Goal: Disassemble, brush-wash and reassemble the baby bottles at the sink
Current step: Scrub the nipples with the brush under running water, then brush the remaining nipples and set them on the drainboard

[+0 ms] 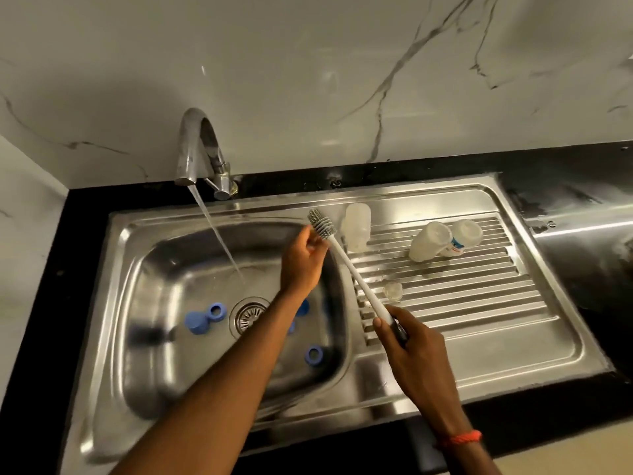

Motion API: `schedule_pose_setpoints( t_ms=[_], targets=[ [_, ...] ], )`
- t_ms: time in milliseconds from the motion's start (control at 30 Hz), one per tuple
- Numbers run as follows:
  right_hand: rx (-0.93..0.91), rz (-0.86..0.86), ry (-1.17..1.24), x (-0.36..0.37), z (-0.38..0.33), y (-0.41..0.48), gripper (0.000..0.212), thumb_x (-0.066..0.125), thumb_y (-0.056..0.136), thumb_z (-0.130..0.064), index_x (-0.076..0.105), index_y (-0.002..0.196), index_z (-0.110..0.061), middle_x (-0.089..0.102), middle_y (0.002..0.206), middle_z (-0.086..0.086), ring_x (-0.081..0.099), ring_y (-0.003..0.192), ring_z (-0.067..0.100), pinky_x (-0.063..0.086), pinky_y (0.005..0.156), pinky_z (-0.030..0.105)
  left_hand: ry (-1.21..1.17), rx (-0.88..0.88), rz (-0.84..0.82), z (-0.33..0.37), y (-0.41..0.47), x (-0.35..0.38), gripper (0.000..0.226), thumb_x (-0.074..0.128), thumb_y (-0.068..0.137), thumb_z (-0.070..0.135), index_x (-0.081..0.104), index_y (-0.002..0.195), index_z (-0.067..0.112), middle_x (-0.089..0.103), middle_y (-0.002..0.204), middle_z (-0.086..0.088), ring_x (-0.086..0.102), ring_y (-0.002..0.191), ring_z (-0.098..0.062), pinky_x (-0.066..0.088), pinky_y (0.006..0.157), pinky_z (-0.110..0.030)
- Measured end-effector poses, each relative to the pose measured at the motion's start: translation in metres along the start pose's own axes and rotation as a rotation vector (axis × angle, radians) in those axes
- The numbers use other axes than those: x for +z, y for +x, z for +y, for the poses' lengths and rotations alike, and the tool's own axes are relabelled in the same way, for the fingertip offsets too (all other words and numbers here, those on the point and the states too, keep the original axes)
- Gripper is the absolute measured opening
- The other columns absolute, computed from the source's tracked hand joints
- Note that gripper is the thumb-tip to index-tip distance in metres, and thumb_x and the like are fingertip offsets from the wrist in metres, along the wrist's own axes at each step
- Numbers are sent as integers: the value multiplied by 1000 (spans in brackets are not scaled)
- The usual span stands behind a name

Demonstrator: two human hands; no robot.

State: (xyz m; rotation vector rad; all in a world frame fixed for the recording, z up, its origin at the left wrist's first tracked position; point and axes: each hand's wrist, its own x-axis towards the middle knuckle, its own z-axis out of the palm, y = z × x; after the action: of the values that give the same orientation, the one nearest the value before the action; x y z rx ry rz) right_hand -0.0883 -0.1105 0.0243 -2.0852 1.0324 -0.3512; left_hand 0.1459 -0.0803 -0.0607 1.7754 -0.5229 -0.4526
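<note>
My right hand [414, 351] grips the handle end of a long white bottle brush [349, 265] that slants up to the left. My left hand [303, 258] is raised over the basin with its fingers at the grey bristle head [322, 224]; whether they pinch it is unclear. Three clear bottle bodies stand upside down on the ribbed drainboard [479, 303]: one [357, 228] just right of the brush head, two more [430, 241] [464, 236] leaning together farther right. A clear teat [393, 290] lies on the ribs. Several blue rings and caps [203, 318] [313, 354] lie in the basin.
The tap [202, 149] runs; its stream falls into the steel basin [164, 269] near the drain [248, 317]. Black countertop surrounds the sink, with a marble wall behind. My left forearm hides some of the blue parts.
</note>
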Motion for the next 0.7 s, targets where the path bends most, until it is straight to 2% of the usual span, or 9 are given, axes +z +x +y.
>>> schedule_pose_setpoints(
  t_ms=[100,167,267,333,400,500,600,667,700],
  targets=[
    [16,28,34,-7,1,2,17,66,94,-34,69,110,-29,58,62,-31,57,54,-1,40,47,13,104,-101,-113,25,35,31,60,65,77,71,54,122,32,69,111,0,70,94,-20,61,80,-44],
    [21,47,45,-12,4,2,20,65,94,-36,69,112,-29,60,64,-27,57,52,3,40,47,15,176,-180,-189,31,47,45,73,75,75,64,50,133,27,65,121,-4,71,94,-26,63,74,-45],
    [35,82,72,-19,9,2,26,64,92,-39,69,114,-27,60,61,-14,58,55,6,43,49,16,244,-216,-276,24,58,54,86,84,66,60,44,136,28,63,118,-3,70,93,-26,63,72,-43],
    [36,105,72,-23,12,2,31,60,91,-43,69,115,-26,60,63,-11,59,58,5,44,51,15,308,-149,-296,22,61,57,85,82,69,59,42,136,29,64,123,-7,68,101,-24,62,79,-43],
    [50,121,87,-25,15,3,34,58,91,-45,69,115,-24,62,66,-10,60,59,7,46,52,17,259,-36,-298,25,57,60,80,81,80,42,33,143,31,59,132,-8,64,109,-24,60,85,-42],
    [41,136,89,-25,19,6,30,59,93,-44,68,114,-25,62,66,-10,60,56,10,50,52,24,167,50,-300,25,47,62,104,84,79,26,11,150,51,51,142,-11,61,116,-29,58,90,-46],
    [27,136,44,-23,17,9,26,62,94,-40,68,116,-27,60,63,-10,59,55,9,47,51,21,95,57,-338,21,37,68,109,86,75,13,17,151,50,49,145,-10,60,121,-24,59,91,-40],
    [22,130,50,-21,14,9,26,63,94,-39,68,116,-27,61,63,-10,59,56,9,45,51,19,94,80,-353,23,30,71,100,84,76,7,27,152,36,48,145,-6,57,120,-16,58,87,-23],
    [21,125,58,-20,13,9,26,63,94,-39,68,117,-27,61,64,-10,60,56,9,46,51,19,129,87,-352,20,28,73,93,85,75,6,34,149,29,48,144,-5,57,120,-16,58,87,-22]
  ],
)
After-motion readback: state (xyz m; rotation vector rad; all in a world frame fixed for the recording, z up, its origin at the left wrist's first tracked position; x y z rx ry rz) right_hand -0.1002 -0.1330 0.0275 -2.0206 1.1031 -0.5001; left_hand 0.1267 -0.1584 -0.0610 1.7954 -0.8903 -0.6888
